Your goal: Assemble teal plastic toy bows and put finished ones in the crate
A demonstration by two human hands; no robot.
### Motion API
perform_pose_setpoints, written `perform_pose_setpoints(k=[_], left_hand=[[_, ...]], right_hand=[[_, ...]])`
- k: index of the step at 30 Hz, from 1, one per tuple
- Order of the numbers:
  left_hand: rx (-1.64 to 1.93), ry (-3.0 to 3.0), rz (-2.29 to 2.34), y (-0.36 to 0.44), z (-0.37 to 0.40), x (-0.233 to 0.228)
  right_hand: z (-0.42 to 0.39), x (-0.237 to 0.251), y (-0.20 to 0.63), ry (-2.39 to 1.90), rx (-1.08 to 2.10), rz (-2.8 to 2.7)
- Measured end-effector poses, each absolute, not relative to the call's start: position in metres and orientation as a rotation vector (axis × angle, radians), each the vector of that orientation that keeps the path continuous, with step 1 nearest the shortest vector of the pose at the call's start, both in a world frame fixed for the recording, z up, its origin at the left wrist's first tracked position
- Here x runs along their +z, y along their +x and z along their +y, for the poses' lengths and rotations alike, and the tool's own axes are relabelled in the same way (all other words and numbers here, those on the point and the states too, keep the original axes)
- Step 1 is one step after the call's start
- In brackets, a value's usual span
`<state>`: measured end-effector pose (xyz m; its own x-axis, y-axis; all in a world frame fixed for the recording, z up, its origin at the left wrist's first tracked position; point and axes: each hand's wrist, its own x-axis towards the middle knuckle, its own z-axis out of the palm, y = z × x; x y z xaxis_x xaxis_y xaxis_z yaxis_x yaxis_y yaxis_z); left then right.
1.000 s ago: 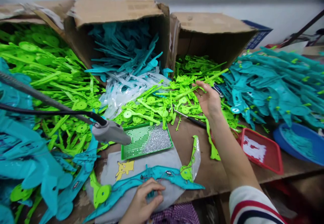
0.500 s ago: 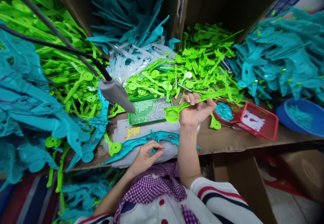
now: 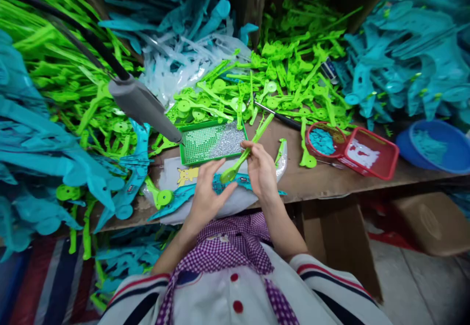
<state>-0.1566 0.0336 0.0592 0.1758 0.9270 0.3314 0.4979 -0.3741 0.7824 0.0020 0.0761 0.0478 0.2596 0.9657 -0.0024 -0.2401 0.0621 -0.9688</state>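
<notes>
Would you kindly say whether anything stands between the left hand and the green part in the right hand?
Nothing visible does: the right hand holds the green part above the blue part, with its near end beside the open left hand; whether those two touch is unclear.

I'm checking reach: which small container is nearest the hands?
The green tray, by the right hand; the red containers and blue bowl sit farther right.
</notes>
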Motion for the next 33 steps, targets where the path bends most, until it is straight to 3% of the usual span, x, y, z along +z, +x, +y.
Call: perform_pose_setpoints(k=[6,12,21,33], left_hand=[[0.941,1.704,1.041,-0.078,0.105,0.048],[0.651,1.661,1.038,-0.040,0.089,0.019],[0.465,1.904,1.197,0.000,0.086,-0.005],[0.433,1.978,1.189,-0.004,0.082,-0.019]], right_hand=[[0.075,0.050,0.063,-1.251,0.883,-1.172],[0.064,0.014,0.142,-1.700,0.197,-1.336],[0.078,-0.042,0.168,-1.782,0.363,-1.510],[0.089,-0.029,0.165,-2.097,0.270,-1.858]])
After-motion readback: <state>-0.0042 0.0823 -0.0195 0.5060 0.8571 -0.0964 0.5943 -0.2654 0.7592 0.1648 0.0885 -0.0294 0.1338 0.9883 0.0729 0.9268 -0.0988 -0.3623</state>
